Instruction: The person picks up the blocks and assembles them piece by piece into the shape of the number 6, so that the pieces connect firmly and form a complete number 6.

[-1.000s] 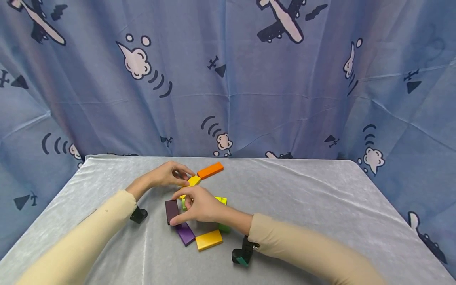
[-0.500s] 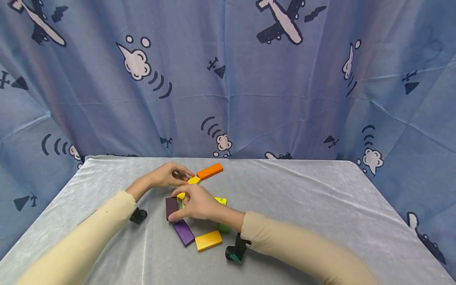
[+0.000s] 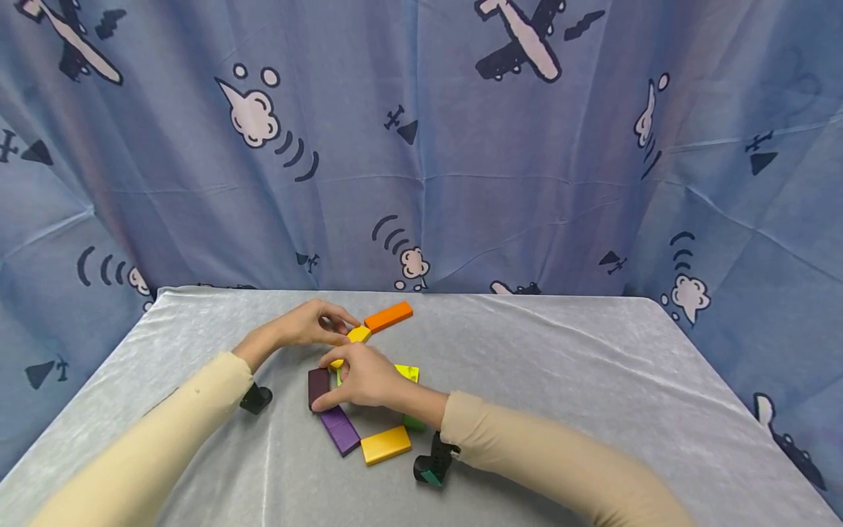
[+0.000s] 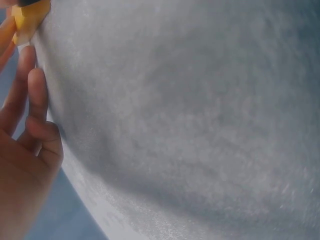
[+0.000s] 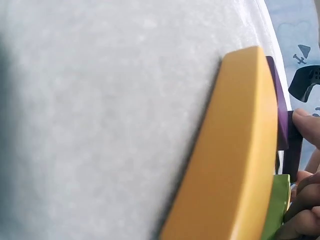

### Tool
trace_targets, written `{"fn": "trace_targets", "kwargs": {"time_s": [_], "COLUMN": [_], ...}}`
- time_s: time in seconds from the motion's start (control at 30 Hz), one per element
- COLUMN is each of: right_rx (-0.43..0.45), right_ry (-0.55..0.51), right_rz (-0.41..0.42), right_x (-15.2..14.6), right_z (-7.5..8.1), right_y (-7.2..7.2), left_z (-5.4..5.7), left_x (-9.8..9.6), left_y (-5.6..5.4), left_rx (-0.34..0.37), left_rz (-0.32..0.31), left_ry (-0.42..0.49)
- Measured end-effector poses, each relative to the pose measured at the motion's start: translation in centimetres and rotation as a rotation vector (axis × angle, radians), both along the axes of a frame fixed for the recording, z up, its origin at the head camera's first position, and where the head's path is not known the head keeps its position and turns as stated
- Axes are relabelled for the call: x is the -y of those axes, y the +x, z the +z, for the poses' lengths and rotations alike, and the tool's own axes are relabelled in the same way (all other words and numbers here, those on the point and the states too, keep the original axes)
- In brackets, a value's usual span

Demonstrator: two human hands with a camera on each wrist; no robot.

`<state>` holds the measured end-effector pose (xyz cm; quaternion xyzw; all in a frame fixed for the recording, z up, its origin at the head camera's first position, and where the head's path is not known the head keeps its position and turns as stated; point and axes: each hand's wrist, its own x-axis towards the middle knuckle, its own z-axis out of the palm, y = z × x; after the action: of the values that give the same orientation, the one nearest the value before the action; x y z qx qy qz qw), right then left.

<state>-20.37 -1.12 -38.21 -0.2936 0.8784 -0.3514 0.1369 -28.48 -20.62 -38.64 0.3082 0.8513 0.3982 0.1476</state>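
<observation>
My right hand pinches a dark purple block by its two ends, thumb at the near end and a finger at the far end. Its near end meets a brighter purple block lying on the cloth. Farther back, my left hand holds a yellow block between thumb and finger. In the left wrist view that yellow block shows only at the top corner. The right wrist view has the dark block under the thumb, behind a large golden-yellow block.
An orange block touches the yellow one at the back. A golden-yellow block lies in front, end to end with the bright purple one. Lime and green blocks lie partly hidden behind the right hand. A grey cloth covers the table.
The dark purple block has shifted slightly with my right hand, first away from me, then slightly back and right. My right forearm has moved a little left. The left hand stays in place.
</observation>
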Motion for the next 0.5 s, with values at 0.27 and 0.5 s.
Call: {"fn": "trace_targets", "kwargs": {"time_s": [0.27,0.5], "right_rx": [-0.043,-0.064], "right_ry": [0.068,0.101], "right_rz": [-0.015,-0.019], "right_x": [0.10,0.22], "right_z": [0.18,0.17], "right_y": [0.07,0.09], "left_z": [0.25,0.29], "left_x": [-0.15,-0.27], "left_y": [0.15,0.17], "left_rx": [0.006,0.015], "left_rz": [0.004,0.007], "left_ry": [0.001,0.011]}}
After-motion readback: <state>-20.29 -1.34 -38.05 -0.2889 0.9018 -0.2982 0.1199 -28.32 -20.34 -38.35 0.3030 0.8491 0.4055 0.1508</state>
